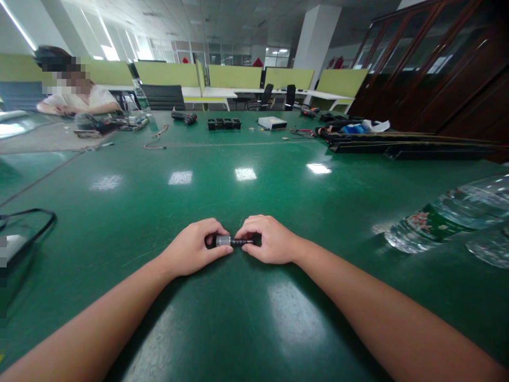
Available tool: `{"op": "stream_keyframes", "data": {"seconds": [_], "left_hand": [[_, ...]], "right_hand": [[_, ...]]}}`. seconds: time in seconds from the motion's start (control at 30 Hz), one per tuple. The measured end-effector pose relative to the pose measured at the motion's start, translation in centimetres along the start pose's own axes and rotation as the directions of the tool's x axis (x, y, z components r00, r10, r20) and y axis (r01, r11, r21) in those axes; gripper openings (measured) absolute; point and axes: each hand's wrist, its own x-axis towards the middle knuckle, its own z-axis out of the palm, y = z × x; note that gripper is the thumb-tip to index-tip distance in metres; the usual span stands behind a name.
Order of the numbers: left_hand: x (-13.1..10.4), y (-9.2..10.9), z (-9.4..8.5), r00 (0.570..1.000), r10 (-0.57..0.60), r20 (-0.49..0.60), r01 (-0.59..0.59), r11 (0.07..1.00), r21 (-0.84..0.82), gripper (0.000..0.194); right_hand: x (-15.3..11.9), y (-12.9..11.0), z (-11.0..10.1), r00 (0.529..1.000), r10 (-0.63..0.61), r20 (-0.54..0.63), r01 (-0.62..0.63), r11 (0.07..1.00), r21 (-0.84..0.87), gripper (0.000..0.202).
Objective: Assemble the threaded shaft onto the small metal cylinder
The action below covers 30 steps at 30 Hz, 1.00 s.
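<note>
Silver cylinder (223,241), dark ribbed shaft (238,242): left grip (193,245) pinches the cylinder, right grip (275,241) the shaft.

The spring part (223,241) is between the left hand (199,245) and the right hand (273,241), on the near side of the counter (258,199). Bottles (439,223) are to the right, a cord (52,215) to the left. A person (97,101) sits at the far left. Desks (212,94) are behind the counter.
</note>
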Motion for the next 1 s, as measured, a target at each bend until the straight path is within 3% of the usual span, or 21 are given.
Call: {"op": "stream_keyframes", "data": {"seconds": [1.0], "left_hand": [[-0.05, -0.09, 0.08, 1.000, 0.003, -0.002, -0.003, 1.000, 0.010, 0.027]], "right_hand": [[-0.10, 0.20, -0.08, 1.000, 0.009, -0.019, -0.010, 0.999, -0.033, 0.011]]}}
